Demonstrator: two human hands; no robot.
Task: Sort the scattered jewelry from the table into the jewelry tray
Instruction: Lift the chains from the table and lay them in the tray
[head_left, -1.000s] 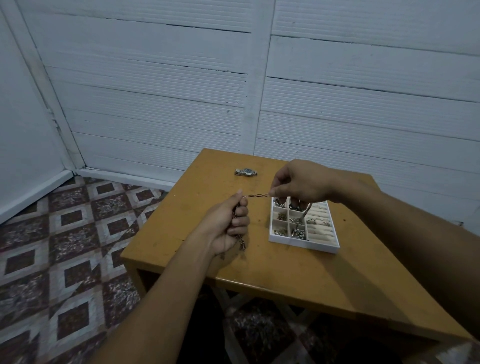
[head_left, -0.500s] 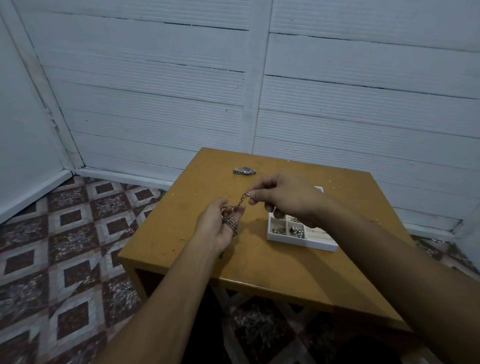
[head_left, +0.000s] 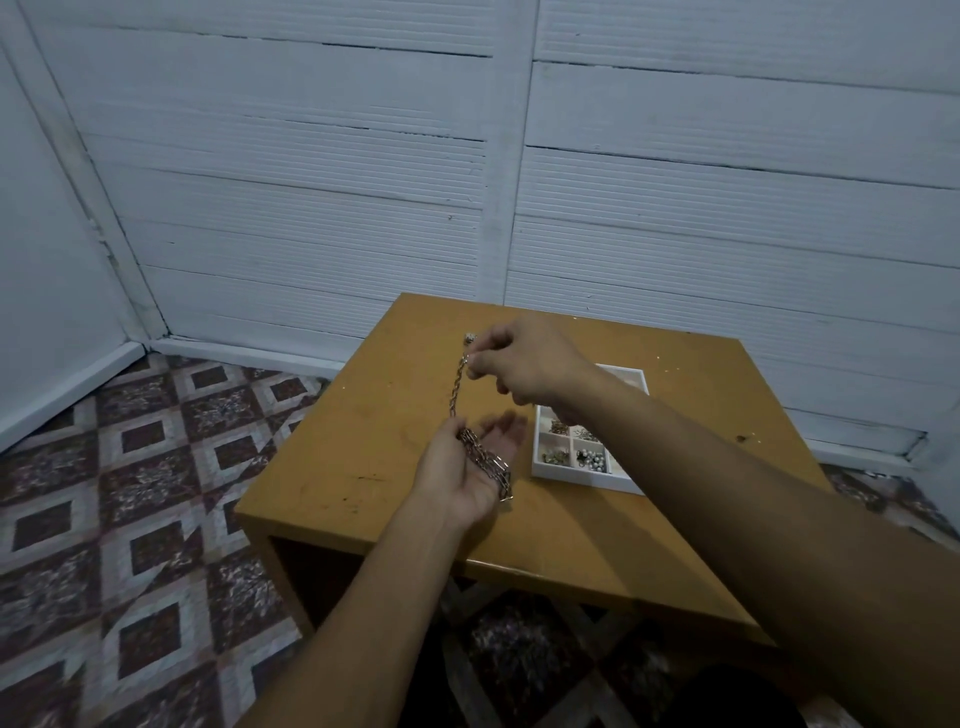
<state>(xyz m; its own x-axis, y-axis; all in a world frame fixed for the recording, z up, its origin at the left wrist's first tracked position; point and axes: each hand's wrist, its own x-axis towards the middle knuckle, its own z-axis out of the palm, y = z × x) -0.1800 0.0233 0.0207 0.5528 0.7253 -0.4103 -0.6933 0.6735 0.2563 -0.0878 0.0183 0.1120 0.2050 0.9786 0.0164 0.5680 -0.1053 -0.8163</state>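
A metal link chain (head_left: 457, 389) hangs between my two hands above the wooden table (head_left: 363, 441). My right hand (head_left: 524, 364) pinches its upper end between thumb and finger. My left hand (head_left: 470, 467) lies palm up below, fingers spread, with the rest of the chain piled in the palm. The white jewelry tray (head_left: 582, 475) sits on the table just right of my left hand, partly hidden by my right forearm; its small compartments hold earrings and beads. A small metal piece (head_left: 468, 339) shows on the table just behind my right fingers.
The table stands in a corner against white panelled walls (head_left: 363, 208). A patterned tile floor (head_left: 130, 493) lies to the left and below. The table's front edge (head_left: 415, 551) is close under my forearms.
My right hand has lifted its end of the chain up and away. My left hand has opened palm up, with the chain gathered in it. The view has tilted, the table sitting lower.
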